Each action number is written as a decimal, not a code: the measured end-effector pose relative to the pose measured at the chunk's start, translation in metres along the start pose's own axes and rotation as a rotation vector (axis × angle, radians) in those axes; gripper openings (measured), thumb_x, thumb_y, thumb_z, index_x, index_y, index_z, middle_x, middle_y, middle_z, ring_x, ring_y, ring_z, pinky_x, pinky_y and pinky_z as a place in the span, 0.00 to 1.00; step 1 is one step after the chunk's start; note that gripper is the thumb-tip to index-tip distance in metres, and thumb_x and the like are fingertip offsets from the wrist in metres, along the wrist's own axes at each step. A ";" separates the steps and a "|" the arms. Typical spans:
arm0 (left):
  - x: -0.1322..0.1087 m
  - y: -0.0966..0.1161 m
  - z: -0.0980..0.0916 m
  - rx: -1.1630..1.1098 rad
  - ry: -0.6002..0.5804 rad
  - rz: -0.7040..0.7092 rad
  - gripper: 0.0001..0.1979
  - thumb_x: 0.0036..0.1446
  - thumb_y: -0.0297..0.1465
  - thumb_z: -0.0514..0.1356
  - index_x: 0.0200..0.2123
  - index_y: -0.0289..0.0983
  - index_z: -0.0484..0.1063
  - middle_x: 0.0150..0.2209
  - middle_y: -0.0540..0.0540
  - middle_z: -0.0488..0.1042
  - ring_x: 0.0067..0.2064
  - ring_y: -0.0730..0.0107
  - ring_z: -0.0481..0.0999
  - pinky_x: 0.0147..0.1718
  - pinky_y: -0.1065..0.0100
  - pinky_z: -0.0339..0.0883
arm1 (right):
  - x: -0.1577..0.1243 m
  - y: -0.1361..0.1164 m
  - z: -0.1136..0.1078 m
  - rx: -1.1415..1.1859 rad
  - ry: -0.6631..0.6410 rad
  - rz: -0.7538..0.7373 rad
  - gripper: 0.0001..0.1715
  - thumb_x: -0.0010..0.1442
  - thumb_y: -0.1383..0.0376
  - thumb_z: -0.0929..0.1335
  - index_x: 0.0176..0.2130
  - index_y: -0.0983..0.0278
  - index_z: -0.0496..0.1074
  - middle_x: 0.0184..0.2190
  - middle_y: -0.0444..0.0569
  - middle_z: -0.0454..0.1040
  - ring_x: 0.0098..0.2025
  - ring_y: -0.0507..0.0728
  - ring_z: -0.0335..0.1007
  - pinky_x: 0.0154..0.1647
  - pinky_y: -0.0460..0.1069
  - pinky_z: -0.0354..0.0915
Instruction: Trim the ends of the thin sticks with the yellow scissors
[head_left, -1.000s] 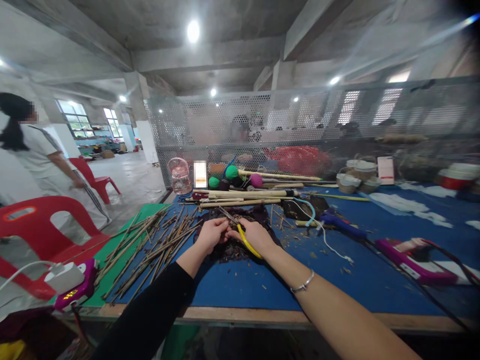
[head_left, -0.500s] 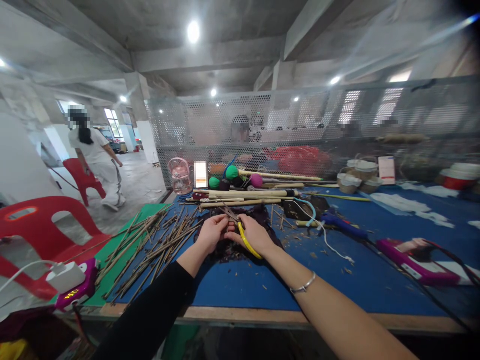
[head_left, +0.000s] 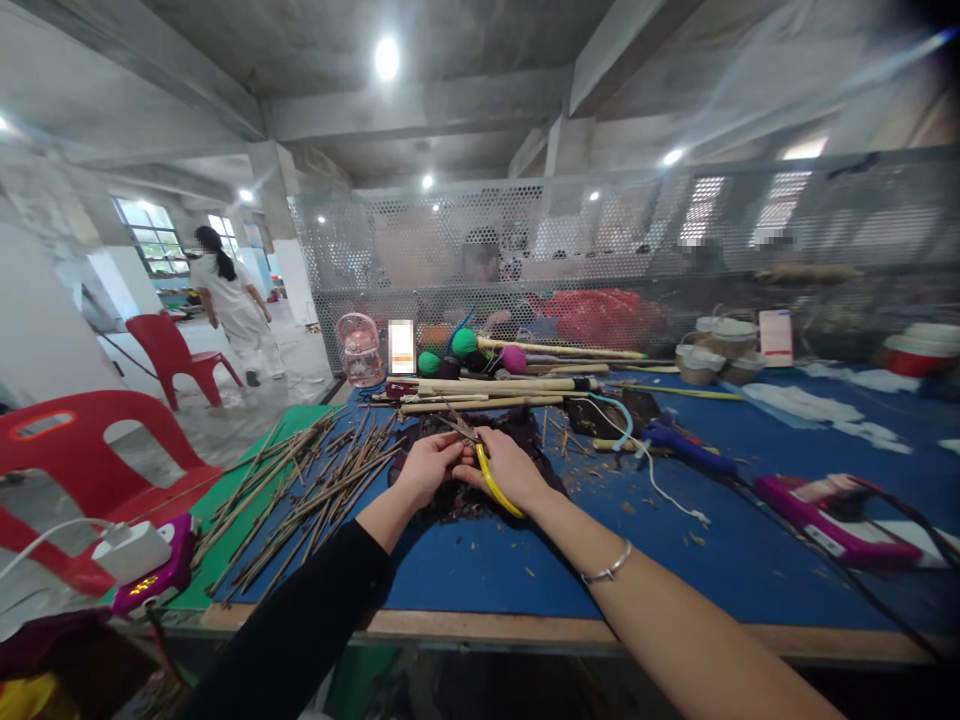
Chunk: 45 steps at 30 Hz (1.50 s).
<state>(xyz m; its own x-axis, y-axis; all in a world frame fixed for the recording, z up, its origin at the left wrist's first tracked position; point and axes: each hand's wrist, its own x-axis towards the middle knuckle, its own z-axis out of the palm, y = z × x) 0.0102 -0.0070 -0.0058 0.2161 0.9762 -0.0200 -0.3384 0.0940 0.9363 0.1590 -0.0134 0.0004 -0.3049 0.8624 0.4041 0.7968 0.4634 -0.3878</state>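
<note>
As I look over the tabletop [head_left: 480, 582], I see both bare hands meeting near its middle, above a dark, crumpled piece of material [head_left: 459, 505]. The right hand [head_left: 514, 470] has its fingers wrapped around the yellow handle of a pair of scissors [head_left: 496, 488], whose blades point away from the person and slightly leftward, just beside the fingertips of the left hand [head_left: 426, 468]. Those left fingers are curled inward, though from here I cannot tell whether they are closed on something small. A silvery bracelet [head_left: 607, 565] circles the right forearm, while a black sleeve [head_left: 307, 600] covers the left. Left of the hands lies a loose spread of thin brown sticks [head_left: 330, 490], some of them reaching over a green covering [head_left: 300, 422]. Beyond the hands, thicker pale rods [head_left: 487, 404] lie crosswise, with a green ball [head_left: 463, 342] and a magenta ball [head_left: 513, 359] behind them. A blue tool [head_left: 688, 450] rests to the right, near a purple-edged box [head_left: 832, 530]. Out on the floor, past two red chairs [head_left: 112, 435], a person in pale clothes [head_left: 232, 300] has their back turned to us.
</note>
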 end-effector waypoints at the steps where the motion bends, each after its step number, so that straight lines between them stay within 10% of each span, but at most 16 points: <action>1: 0.000 -0.001 0.000 0.013 0.007 -0.001 0.12 0.43 0.29 0.64 0.33 0.31 0.73 0.28 0.44 0.74 0.26 0.76 0.72 0.26 0.74 0.66 | 0.000 0.001 0.000 -0.006 -0.012 0.004 0.30 0.46 0.47 0.69 0.44 0.62 0.64 0.37 0.51 0.70 0.40 0.57 0.67 0.37 0.47 0.58; 32: -0.002 0.006 -0.001 0.205 0.107 -0.027 0.08 0.43 0.31 0.64 0.26 0.31 0.72 0.23 0.49 0.71 0.21 0.81 0.67 0.22 0.76 0.63 | 0.000 -0.002 -0.006 -0.128 -0.122 0.114 0.31 0.50 0.41 0.61 0.43 0.59 0.66 0.35 0.52 0.75 0.36 0.59 0.71 0.30 0.46 0.56; 45: 0.000 0.009 -0.003 0.094 0.116 -0.003 0.08 0.49 0.26 0.60 0.35 0.30 0.71 0.25 0.48 0.71 0.22 0.82 0.69 0.23 0.78 0.65 | 0.006 0.017 0.004 0.156 0.137 0.130 0.25 0.48 0.53 0.67 0.41 0.63 0.58 0.26 0.47 0.70 0.26 0.54 0.67 0.27 0.46 0.58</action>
<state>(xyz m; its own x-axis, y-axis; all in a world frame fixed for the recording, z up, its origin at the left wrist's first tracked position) 0.0042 -0.0053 0.0014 0.1080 0.9924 -0.0582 -0.2498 0.0838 0.9647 0.1682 0.0007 -0.0068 -0.1231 0.8862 0.4467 0.7314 0.3852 -0.5627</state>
